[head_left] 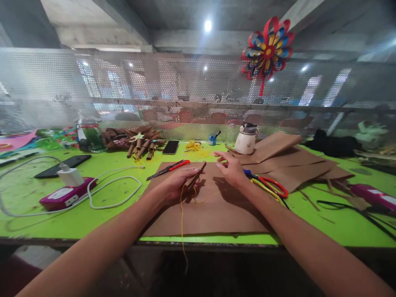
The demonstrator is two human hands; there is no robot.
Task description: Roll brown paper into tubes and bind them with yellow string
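Note:
My left hand (pixel 179 181) is closed around a thin rolled brown paper stick (pixel 198 174) that points up and to the right. A yellow thread (pixel 182 218) hangs from it over the table edge. My right hand (pixel 230 169) hovers just right of the stick with its fingers loosely spread, holding nothing that I can see. Both hands are over a sheet of brown paper (pixel 210 210) lying on the green table (pixel 62 222).
Red-handled scissors (pixel 272 185) lie right of my right hand, a second red-handled tool (pixel 170 168) lies behind my left. More brown sheets (pixel 293 165), a white jar (pixel 246 139), rolled paper sticks (pixel 142 146), phones (pixel 170 147), a pink power bank (pixel 66 194) with white cable.

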